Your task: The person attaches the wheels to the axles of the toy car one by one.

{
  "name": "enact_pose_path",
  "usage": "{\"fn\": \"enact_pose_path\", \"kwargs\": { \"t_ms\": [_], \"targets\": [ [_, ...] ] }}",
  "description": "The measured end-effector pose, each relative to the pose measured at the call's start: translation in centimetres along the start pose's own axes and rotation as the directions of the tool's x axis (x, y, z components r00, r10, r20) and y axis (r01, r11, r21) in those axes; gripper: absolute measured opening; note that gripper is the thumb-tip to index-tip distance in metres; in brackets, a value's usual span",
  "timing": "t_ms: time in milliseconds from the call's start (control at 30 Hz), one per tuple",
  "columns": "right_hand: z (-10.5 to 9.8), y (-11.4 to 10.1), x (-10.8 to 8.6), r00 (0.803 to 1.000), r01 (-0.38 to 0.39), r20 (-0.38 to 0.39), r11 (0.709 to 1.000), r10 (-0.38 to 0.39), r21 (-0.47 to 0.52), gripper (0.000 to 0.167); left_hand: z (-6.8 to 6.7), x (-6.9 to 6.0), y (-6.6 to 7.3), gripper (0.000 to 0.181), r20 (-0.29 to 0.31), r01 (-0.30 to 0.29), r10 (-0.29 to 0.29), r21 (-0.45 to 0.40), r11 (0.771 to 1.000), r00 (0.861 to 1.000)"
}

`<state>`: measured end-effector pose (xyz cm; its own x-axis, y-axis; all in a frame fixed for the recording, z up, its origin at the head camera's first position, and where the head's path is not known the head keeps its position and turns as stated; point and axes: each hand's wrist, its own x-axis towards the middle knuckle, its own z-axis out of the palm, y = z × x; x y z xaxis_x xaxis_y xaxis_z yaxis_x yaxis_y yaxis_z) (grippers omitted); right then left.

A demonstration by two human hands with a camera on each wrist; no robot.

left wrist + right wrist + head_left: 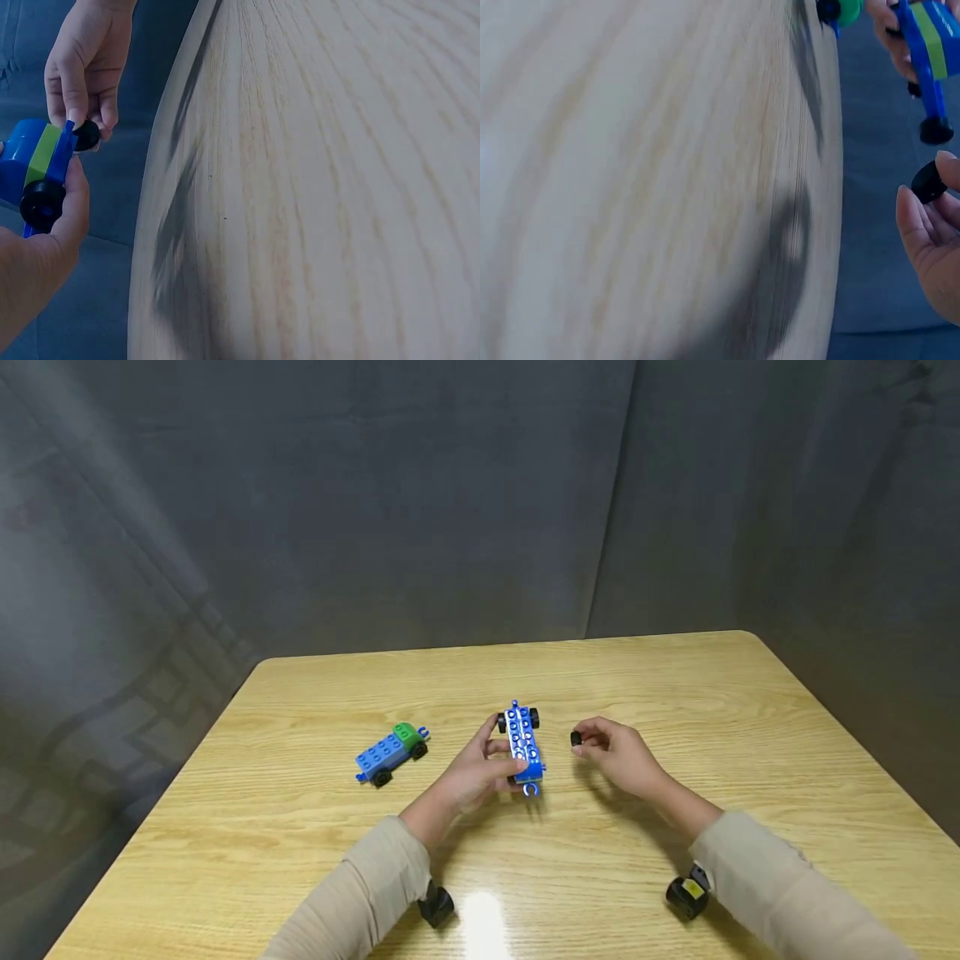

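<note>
My left hand (472, 774) grips a blue toy car (522, 735) above the table. Its studded face is up in the head view, with a hook at the near end and black wheels at the far end. A green stripe runs along the car's body in the left wrist view. To the right of the car, my right hand (621, 762) pinches a small black wheel (928, 183) between thumb and fingers. In the head view a gap separates this wheel from the car. The near-end wheels are partly hidden by my left hand.
A second toy truck (381, 755), blue with a green block (406, 733) and black wheels, stands on the wooden table (300, 710) left of my left hand. Dark curtains (450, 510) hang behind the table's far edge. Each wrist carries a black camera (687, 897).
</note>
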<state>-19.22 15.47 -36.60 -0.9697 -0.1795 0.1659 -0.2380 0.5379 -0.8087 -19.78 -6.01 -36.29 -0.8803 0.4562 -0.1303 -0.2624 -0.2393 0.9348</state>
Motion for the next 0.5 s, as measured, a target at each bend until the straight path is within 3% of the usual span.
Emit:
{"fn": "enact_pose_path", "kwargs": {
  "t_ms": [500],
  "targets": [
    [1.7,-1.3,-1.2,0.995,0.042,0.087,0.987,-0.057,0.156,0.023,0.1,-0.1,0.2,0.086,-0.018,-0.005,0.006,0.031,1.000,1.000]
  ]
}}
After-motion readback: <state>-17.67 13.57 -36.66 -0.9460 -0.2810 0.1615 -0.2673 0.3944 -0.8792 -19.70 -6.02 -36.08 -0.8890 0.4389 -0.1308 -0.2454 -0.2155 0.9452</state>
